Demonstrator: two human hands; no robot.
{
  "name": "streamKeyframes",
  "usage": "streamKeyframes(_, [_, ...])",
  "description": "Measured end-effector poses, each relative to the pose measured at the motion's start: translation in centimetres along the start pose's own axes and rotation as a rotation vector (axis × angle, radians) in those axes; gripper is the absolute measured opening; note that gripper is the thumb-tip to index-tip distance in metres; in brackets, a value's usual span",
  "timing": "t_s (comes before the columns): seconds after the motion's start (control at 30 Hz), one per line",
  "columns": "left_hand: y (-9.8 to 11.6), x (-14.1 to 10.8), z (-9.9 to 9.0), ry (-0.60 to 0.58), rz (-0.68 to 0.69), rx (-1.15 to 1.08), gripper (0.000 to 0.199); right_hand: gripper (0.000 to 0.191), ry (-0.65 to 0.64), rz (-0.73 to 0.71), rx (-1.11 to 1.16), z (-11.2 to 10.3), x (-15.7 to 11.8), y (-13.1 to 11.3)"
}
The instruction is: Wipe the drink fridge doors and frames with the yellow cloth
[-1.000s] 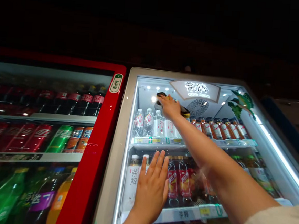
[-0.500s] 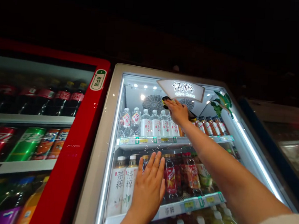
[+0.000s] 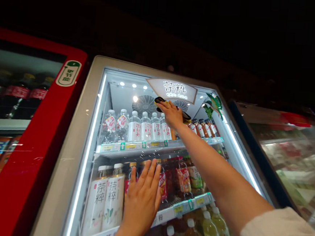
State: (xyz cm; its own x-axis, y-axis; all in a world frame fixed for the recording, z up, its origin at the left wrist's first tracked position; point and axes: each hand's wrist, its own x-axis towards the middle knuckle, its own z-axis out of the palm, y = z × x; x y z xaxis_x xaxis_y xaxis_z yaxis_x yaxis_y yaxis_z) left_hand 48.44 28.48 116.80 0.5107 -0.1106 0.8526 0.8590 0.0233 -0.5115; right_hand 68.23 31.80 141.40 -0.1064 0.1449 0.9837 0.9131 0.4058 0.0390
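Observation:
My right hand (image 3: pixel 171 113) is raised high on the glass door of a lit drinks fridge (image 3: pixel 58 168). Under its fingers lies a long black and yellow object (image 3: pixel 186 117), pressed against the glass just below the fan-shaped sign (image 3: pixel 173 90). The hand covers its middle, and I cannot make out its exact kind. Lower down, my left hand (image 3: pixel 143 195) rests flat, fingers spread, at the glass in front of the second shelf. That hand holds nothing. Behind the glass, white-labelled water bottles (image 3: pixel 146 127) and tall white tea bottles (image 3: pixel 114 198) stand in rows.
A red drinks fridge (image 3: pixel 26 151) with bottles and cans stands close on the left. On the right is another glass-fronted case (image 3: pixel 296 158), blurred. A green bird decoration (image 3: pixel 214 105) is at the door's upper right. Darkness fills the space above.
My view has turned slightly right, so the fridges sit further left in the picture. Both hands stay at the glass, the right one still on the black and yellow object.

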Motion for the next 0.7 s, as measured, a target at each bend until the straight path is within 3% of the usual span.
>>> streamKeyframes(0.1, [1.1, 0.9, 0.6, 0.014, 0.024, 0.037, 0.053, 0.071, 0.008, 0.196, 0.038, -0.5, 0.0, 4.6])
streamKeyframes(0.2, [2.7, 2.1, 1.4, 0.011, 0.028, 0.079, 0.054, 0.066, 0.059, 0.401, 0.100, 0.0, -0.5, 5.8])
streamKeyframes(0.3, [4.6, 3.7, 2.6, -0.006, 0.039, 0.104, 0.055, 0.066, 0.070, 0.240, 0.104, 0.5, -0.3, 5.4])
streamKeyframes(0.4, [6.5, 5.6, 3.9, -0.023, 0.050, 0.118, 0.056, 0.069, 0.061, 0.054, 0.089, 0.4, 0.5, 7.4])
streamKeyframes(0.5, [7.8, 7.1, 4.9, -0.042, 0.049, 0.136, 0.058, 0.066, 0.096, 0.176, 0.070, 0.2, 0.2, 12.2])
streamKeyframes(0.6, [8.8, 8.1, 5.6, -0.060, 0.038, 0.152, 0.060, 0.065, 0.130, 0.344, 0.065, 0.9, -1.9, 15.9])
streamKeyframes(0.7, [9.6, 9.3, 6.4, -0.075, 0.027, 0.153, 0.060, 0.070, 0.127, 0.229, 0.066, 1.9, -3.7, 16.7])
